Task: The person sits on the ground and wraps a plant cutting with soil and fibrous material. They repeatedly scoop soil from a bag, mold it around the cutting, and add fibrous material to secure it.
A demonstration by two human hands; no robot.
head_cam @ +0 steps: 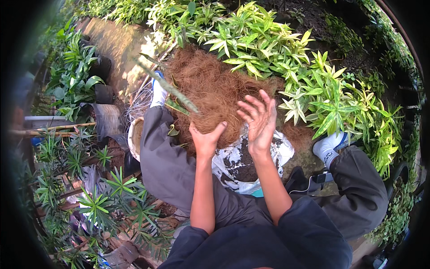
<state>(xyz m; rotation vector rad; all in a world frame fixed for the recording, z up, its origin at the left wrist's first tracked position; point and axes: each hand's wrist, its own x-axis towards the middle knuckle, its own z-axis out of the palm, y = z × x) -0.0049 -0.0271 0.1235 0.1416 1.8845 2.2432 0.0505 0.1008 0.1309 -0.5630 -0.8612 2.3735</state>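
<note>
My left hand (207,141) grips a clump of brown coconut fibre (210,123), its thumb and fingers spread around the near side. A long, mottled green leaf (173,90), like a snake plant's, rises from the clump and leans up to the left. My right hand (260,122) is raised just right of the clump, fingers apart and holding nothing. Beyond both hands spreads a large heap of loose coconut fibre (215,72). Below the right hand lies a torn white plastic sack (285,148) with dark soil (243,164) in it.
Variegated leafy plants (252,37) border the heap behind and to the right. On the left stand black plant bags (107,117) and a pale round container (135,138) beside my knee. A small device with a white cable (320,178) lies near my right foot.
</note>
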